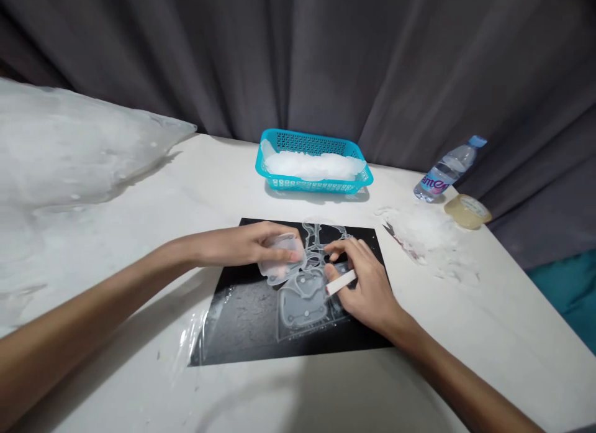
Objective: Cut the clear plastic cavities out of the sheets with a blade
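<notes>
My left hand (274,245) is closed on a translucent plastic piece (274,268), thumb over its face, above the black sheet (242,346). My right hand (361,281) has a small white stick-like tool (342,282) with a red tip between its fingers. Under both hands, clear moulded plastic shapes (302,302) lie on the black sheet. Further clear outlines (313,234) reach the sheet's back edge, between the hands. Glossy clear film shows at the sheet's left edge.
Behind the sheet stands a blue basket (316,186) of white translucent pieces. A large clear bag (69,147) lies at the left. Towards the right are plastic scraps (431,231), scissors (403,241), a tape roll (467,211) and a water bottle (447,172), near the white table's (503,333) edge.
</notes>
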`<state>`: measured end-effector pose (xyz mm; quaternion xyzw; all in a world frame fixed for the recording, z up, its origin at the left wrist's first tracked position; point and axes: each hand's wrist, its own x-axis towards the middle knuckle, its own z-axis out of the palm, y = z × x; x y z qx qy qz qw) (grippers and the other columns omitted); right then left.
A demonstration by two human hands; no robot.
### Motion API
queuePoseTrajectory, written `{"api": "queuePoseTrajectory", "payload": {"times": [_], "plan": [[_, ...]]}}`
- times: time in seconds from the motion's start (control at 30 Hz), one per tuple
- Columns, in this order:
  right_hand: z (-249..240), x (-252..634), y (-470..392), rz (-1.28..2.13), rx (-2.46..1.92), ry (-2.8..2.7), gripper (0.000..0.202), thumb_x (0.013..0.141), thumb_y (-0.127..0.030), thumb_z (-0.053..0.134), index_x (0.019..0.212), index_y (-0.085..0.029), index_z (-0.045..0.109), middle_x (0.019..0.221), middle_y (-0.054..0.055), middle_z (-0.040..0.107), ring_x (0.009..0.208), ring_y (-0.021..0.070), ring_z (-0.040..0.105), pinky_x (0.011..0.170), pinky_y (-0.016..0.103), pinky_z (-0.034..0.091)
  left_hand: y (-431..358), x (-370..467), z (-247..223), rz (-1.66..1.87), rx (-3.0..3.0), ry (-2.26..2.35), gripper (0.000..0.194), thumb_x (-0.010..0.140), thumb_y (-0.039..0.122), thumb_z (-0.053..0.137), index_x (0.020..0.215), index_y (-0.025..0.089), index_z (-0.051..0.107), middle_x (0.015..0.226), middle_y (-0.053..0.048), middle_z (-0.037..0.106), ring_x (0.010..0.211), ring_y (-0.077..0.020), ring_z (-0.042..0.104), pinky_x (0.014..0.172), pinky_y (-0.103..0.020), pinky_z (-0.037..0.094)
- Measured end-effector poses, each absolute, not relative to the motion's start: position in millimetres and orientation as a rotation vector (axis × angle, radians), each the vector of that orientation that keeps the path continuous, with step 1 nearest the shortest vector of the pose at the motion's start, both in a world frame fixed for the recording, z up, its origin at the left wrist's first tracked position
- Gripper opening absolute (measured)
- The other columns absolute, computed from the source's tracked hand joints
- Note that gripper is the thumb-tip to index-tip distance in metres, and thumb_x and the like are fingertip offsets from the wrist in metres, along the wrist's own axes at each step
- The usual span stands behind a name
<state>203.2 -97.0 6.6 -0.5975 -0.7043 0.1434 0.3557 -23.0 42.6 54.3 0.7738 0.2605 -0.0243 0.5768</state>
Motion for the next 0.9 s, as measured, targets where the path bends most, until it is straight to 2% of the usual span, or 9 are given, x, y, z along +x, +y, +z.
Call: {"api": "queuePoseTrajectory", "payload": {"times": [0.1, 0.17, 0.27, 0.37, 0.5, 0.6, 0.7, 0.8, 0.9], "plan": [[12.8, 206.2, -93.6, 0.417, -1.479, -1.849, 0.034, 0.099, -0.026, 0.061, 0.133, -0.024, 0.06, 0.127, 0.009, 0.062, 0.117, 0.0262, 0.056, 0.099, 0.041, 0.047, 39.2, -17.9, 51.2, 0.017, 1.873, 0.586, 0.035, 0.097, 0.051, 0.062, 0.089, 0.018, 0.067, 0.083, 0.0, 0.062, 0.076, -0.0155, 0.056, 0.067, -0.022, 0.043], [13.5, 206.6, -90.4, 0.488, -1.396, -1.935, 0.039, 0.103, -0.027, 0.059, 0.142, -0.027, 0.055, 0.136, 0.008, 0.061, 0.122, 0.0248, 0.054, 0.103, 0.04, 0.046, 39.0, -16.5, 51.8, 0.048, 1.911, 0.575, 0.035, 0.098, 0.05, 0.061, 0.09, 0.017, 0.067, 0.084, 0.0, 0.061, 0.075, -0.0144, 0.054, 0.067, -0.022, 0.043], [8.2, 204.1, -87.8, 0.508, -1.321, -1.981, 0.026, 0.105, -0.025, 0.058, 0.131, -0.026, 0.063, 0.113, 0.005, 0.07, 0.1, 0.0218, 0.057, 0.091, 0.036, 0.048, 39.2, -15.2, 54.0, 0.062, 1.986, 0.581, 0.036, 0.098, 0.051, 0.061, 0.091, 0.016, 0.069, 0.081, 0.0, 0.062, 0.072, -0.0135, 0.053, 0.064, -0.022, 0.041], [0.4, 201.1, -88.0, 0.414, -1.298, -1.96, 0.011, 0.105, -0.023, 0.059, 0.11, -0.022, 0.069, 0.093, 0.003, 0.07, 0.087, 0.0207, 0.055, 0.082, 0.034, 0.046, 35.9, -12.4, 55.2, 0.101, 2.071, 0.565, 0.038, 0.097, 0.051, 0.062, 0.086, 0.016, 0.069, 0.075, 0.001, 0.059, 0.065, -0.0115, 0.049, 0.059, -0.022, 0.037], [-3.3, 200.1, -89.1, 0.316, -1.294, -1.983, 0.01, 0.104, -0.02, 0.059, 0.102, -0.02, 0.068, 0.091, 0.004, 0.071, 0.085, 0.02, 0.055, 0.08, 0.034, 0.046, 29.3, -5.4, 51.0, 0.113, 2.105, 0.543, 0.031, 0.095, 0.047, 0.065, 0.102, 0.018, 0.075, 0.072, 0.002, 0.063, 0.059, -0.0105, 0.048, 0.055, -0.022, 0.034], [-1.2, 198.6, -92.0, 0.173, -1.314, -2.067, 0.013, 0.105, -0.019, 0.055, 0.097, -0.019, 0.066, 0.088, 0.005, 0.07, 0.082, 0.0203, 0.057, 0.077, 0.033, 0.046, 35.7, -5.6, 45.8, 0.213, 2.132, 0.651, 0.025, 0.092, 0.038, 0.063, 0.092, 0.016, 0.074, 0.072, 0.001, 0.066, 0.06, -0.0116, 0.053, 0.055, -0.021, 0.037], [0.3, 194.4, -97.3, 0.061, -1.247, -2.137, 0.016, 0.105, -0.016, 0.052, 0.095, -0.018, 0.064, 0.085, 0.005, 0.068, 0.077, 0.0195, 0.058, 0.073, 0.033, 0.047, 53.8, -16.5, 47.5, 0.55, 2.062, 0.992, 0.023, 0.086, 0.038, 0.066, 0.083, 0.015, 0.067, 0.064, 0.0, 0.064, 0.055, -0.0122, 0.054, 0.052, -0.021, 0.037], [-2.0, 193.0, -98.2, 0.118, -1.255, -2.02, 0.015, 0.106, -0.017, 0.052, 0.097, -0.019, 0.064, 0.087, 0.005, 0.069, 0.079, 0.0187, 0.06, 0.075, 0.032, 0.048, 64.1, -28.6, 59.4, 0.428, 1.871, 0.946, 0.03, 0.092, 0.046, 0.064, 0.092, 0.016, 0.066, 0.059, 0.0, 0.063, 0.049, -0.0125, 0.054, 0.048, -0.021, 0.039], [-5.9, 201.4, -91.4, 0.193, -1.485, -1.757, 0.012, 0.106, -0.024, 0.053, 0.109, -0.019, 0.064, 0.096, 0.006, 0.069, 0.085, 0.0202, 0.061, 0.079, 0.034, 0.049, 55.7, -29.3, 70.7, 0.301, 1.849, 0.812, 0.031, 0.094, 0.048, 0.067, 0.099, 0.017, 0.069, 0.056, 0.003, 0.057, 0.044, -0.0092, 0.043, 0.042, -0.019, 0.03]]}}
